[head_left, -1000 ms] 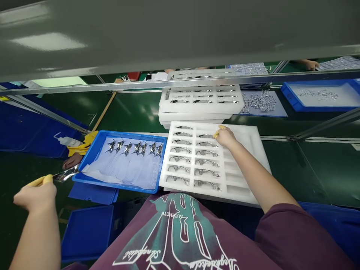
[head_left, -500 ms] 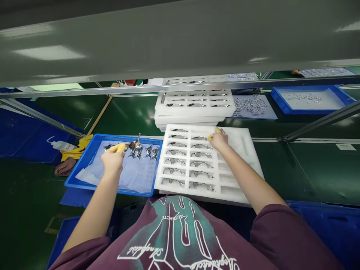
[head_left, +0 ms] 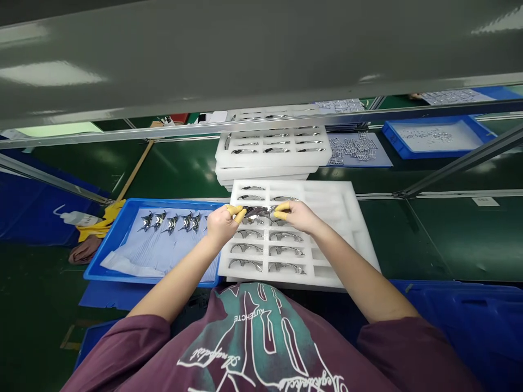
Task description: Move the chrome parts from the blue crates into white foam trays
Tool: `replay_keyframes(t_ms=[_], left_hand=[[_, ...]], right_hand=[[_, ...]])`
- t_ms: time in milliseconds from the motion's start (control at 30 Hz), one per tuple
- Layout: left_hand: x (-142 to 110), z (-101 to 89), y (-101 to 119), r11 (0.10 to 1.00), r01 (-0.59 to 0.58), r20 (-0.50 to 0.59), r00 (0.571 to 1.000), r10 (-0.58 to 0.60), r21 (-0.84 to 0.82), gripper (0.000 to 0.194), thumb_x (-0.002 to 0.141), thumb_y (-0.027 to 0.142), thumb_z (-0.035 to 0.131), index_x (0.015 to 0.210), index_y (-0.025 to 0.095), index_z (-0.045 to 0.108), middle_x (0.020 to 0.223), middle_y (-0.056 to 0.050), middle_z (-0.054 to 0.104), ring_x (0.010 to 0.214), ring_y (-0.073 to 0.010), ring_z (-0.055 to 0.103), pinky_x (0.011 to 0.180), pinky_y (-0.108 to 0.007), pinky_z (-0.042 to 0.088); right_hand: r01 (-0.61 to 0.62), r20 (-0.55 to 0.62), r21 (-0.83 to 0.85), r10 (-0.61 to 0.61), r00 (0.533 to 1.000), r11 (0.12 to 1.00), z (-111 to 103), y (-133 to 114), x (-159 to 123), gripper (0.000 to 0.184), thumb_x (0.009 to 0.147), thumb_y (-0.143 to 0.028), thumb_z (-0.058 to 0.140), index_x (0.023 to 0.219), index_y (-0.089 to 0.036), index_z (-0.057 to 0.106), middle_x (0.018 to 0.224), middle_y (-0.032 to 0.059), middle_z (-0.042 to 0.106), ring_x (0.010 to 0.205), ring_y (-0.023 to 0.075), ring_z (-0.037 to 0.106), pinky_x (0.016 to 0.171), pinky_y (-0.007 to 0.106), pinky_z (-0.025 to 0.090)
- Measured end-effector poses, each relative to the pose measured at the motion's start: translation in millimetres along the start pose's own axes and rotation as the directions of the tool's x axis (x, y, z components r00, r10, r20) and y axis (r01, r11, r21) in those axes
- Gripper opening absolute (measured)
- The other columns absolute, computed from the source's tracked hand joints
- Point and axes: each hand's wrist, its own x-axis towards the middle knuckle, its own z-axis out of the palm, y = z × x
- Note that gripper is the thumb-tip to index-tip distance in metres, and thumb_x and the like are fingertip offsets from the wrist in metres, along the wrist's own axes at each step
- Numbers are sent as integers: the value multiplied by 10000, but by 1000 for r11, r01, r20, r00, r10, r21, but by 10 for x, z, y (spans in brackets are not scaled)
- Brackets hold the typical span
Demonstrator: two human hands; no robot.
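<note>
Yellow-tipped, pinching shiny part (head_left: pixel 258 213) b/w L hand (head_left: pixel 220 224) & R hand (head_left: pixel 301 216), approx. one end each, over white foam tray (head_left: pixel 332 199), prob. mid two-handed handling, needing light, steady grip & clearance below for next move.

1. A white squeeze bottle (head_left: pixel 77 219) lies against a yellow cloth (head_left: pixel 114 211), left.
2. A brown cloth (head_left: pixel 85 250) sits crumpled beside the yellow one.
3. A wooden strip (head_left: pixel 137 169) slants across the green worktop (head_left: pixel 183 171).
4. Grid-like pieces (head_left: pixel 359 148) lie loose, far right.
5. Beyond them, a blue tray (head_left: pixel 398 146) holds small bits (head_left: pixel 433 136).
</note>
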Motion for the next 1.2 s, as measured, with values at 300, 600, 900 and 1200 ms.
replay_keyframes(t_ms=[300,600,900,1200], left_hand=[[10,70,81,973,-229,-126,965,231,31,147,878,259,631,767,184,691,673,-27,696,586,-110,650,548,-199,508],[-174,42,70,987,154,223,964,-142,-37,271,841,414,667,1009,214,739,909,-86,725,800,-175,688,734,-266,545],[-837,-184,-330,848,526,296,801,-520,68,351,848,346,574,1124,153,670,1178,-151,642,1143,-267,597,990,-414,486],[-1269,-2,1,646,763,486,556,-674,22,661,844,380,559,1424,100,408,1442,-192,476,1351,-285,451,1123,-423,366]], right_hand=[[-81,65,76,77,995,994,-52,-10,42,229,642,-287,764,826,-152,747,817,46,711,748,156,636,730,297,528],[-32,-159,-102,15,987,994,-155,163,477,126,658,-289,646,666,-195,729,795,33,722,809,201,642,802,327,524],[-159,-477,-358,-34,878,920,-426,474,977,245,729,-212,531,827,-161,749,1093,104,686,1146,242,565,1025,332,445],[-176,-411,-560,-87,907,809,-476,576,855,193,797,-204,535,786,-184,726,1338,93,566,1226,254,477,1076,335,396]])
